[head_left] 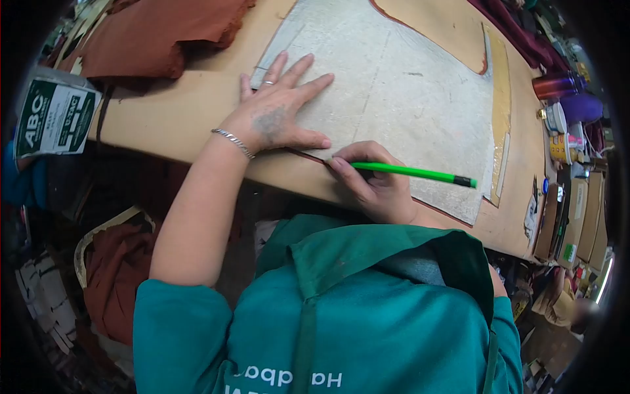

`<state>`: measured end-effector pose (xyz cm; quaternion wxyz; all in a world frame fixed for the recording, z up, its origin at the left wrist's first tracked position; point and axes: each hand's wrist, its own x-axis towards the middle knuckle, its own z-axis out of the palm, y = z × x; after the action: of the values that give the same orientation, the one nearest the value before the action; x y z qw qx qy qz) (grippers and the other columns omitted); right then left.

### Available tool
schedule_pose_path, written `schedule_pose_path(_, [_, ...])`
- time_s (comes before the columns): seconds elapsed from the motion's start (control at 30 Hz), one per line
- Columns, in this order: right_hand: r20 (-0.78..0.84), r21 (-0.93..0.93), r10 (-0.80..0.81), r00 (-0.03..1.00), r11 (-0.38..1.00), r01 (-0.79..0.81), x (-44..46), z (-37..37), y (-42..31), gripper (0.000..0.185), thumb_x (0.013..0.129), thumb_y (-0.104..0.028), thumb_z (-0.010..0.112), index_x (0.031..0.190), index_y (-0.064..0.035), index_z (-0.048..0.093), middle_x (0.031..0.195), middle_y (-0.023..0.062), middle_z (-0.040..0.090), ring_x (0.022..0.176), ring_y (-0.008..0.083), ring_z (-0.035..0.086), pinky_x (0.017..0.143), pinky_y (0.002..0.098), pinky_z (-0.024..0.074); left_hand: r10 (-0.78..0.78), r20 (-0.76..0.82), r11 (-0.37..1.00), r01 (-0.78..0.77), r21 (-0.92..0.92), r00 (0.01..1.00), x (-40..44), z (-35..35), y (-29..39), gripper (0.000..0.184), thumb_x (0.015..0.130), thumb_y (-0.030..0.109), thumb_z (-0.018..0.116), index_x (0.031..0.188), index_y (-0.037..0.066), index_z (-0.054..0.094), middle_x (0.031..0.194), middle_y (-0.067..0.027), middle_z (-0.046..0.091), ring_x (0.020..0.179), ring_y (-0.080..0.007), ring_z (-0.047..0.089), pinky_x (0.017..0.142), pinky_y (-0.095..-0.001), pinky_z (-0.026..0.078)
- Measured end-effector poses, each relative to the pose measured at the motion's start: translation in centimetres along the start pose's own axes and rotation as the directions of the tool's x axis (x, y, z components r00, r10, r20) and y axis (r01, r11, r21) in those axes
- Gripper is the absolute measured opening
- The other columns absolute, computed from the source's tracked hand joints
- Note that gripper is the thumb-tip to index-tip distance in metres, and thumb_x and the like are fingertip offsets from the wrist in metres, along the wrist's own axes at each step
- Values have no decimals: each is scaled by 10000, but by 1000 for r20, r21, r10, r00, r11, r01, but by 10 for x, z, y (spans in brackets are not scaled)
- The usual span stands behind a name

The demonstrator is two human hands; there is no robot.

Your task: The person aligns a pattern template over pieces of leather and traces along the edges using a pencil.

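Note:
My left hand (279, 115) lies flat with fingers spread on a large grey-white pattern piece (407, 98). Under that piece, a thin reddish-brown edge shows along its border, resting on the tan table. In my right hand (377, 184) is a green pencil (413, 172), gripped near its tip, with the dark eraser end pointing right. The pencil's tip is hidden by my fingers, close to the near edge of the pattern piece, a short way right of my left thumb.
Reddish-brown fabric (157, 39) lies at the table's far left. A green-and-white labelled packet (58, 115) hangs at the left edge. A yellowish strip (501, 111) lies right of the pattern. Along the right edge stand a dark bottle (554, 85), tubs and cardboard boxes (574, 217).

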<state>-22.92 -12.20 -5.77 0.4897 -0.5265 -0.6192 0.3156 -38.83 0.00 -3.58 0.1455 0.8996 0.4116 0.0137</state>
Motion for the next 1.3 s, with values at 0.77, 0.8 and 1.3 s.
schedule_pose_path(0.77, [-616, 224, 387, 686, 921, -318, -109, -207, 24, 155, 851, -154, 569, 821, -21, 494, 729, 50, 584, 666, 90, 550, 632, 216, 449, 624, -99, 758, -631, -168, 776, 49, -7, 131, 372, 761, 253, 621, 1101, 127, 535, 1294, -88, 416, 1241, -323, 321, 968, -519, 283])
schedule_pose_path(0.8, [-618, 244, 387, 685, 922, -300, -109, -205, 28, 162, 849, -158, 572, 816, -22, 492, 723, 49, 581, 665, 88, 548, 630, 216, 450, 694, -75, 703, -696, -144, 716, 54, 4, 154, 356, 771, 241, 607, 1093, 105, 536, 1266, -91, 437, 1226, -316, 344, 973, -481, 298])
schedule_pose_path(1.3, [-621, -65, 319, 716, 889, -453, -114, -225, 29, 156, 790, -148, 636, 759, -22, 550, 672, 37, 558, 628, 87, 513, 589, 224, 422, 699, 95, 712, -703, -1, 708, 77, 63, 232, 612, 793, 474, 485, 1316, 190, 344, 1403, 4, 261, 1319, -297, 159, 947, -655, 182])
